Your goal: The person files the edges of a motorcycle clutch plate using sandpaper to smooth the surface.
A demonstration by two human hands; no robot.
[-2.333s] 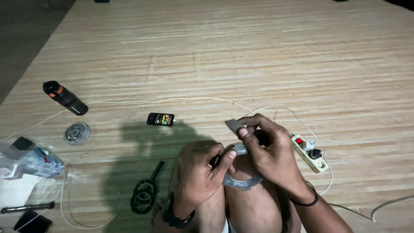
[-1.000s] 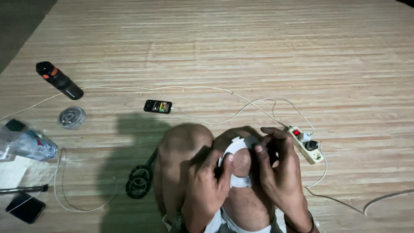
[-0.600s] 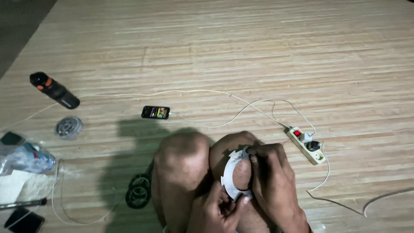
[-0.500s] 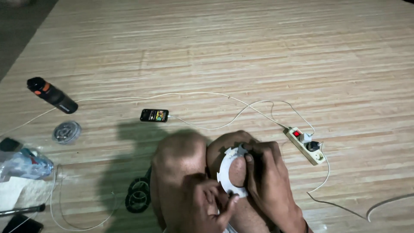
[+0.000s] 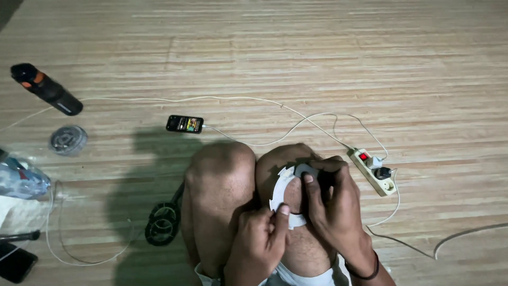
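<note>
Against the right knee (image 5: 288, 169), both hands work a white ring-shaped part (image 5: 279, 193). Left hand (image 5: 259, 241) pinches its lower edge with thumb and forefinger; right hand (image 5: 330, 198) presses fingers onto its top rim. Risk: curved, soft support, so the ring could flex or slip off sideways. Containers: clear plastic bag (image 5: 21, 180) at left, contents unreadable; small round tin (image 5: 69, 139), contents unclear.

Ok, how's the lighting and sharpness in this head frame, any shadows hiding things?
Head view: dim, warm light on the wooden floor; a dark shadow left of the knees partly swallows the black coil; the white ring and both hands stay readable; the edges look slightly soft, with no glare.
</note>
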